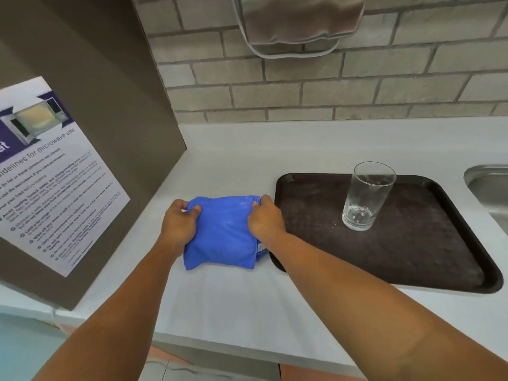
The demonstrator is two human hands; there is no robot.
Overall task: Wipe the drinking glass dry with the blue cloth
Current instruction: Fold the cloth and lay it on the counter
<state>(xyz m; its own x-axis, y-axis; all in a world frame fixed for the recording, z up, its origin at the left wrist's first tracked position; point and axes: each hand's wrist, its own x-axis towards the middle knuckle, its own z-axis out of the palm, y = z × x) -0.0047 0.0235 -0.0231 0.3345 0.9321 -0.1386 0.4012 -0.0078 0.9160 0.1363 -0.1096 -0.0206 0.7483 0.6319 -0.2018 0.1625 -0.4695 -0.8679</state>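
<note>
The blue cloth (224,233) lies folded on the pale counter, just left of the tray. My left hand (178,224) pinches its far left corner and my right hand (265,218) pinches its far right corner; both are shut on the fabric. The clear drinking glass (367,195) stands upright on the dark brown tray (428,259), near the tray's far edge, well to the right of both hands and untouched.
A brown panel with a microwave guidelines poster (55,177) stands at the left. A brick wall runs behind the counter, with a metal dispenser (297,23) hanging overhead. A steel sink (489,185) sits at the far right. The counter's front edge is near me.
</note>
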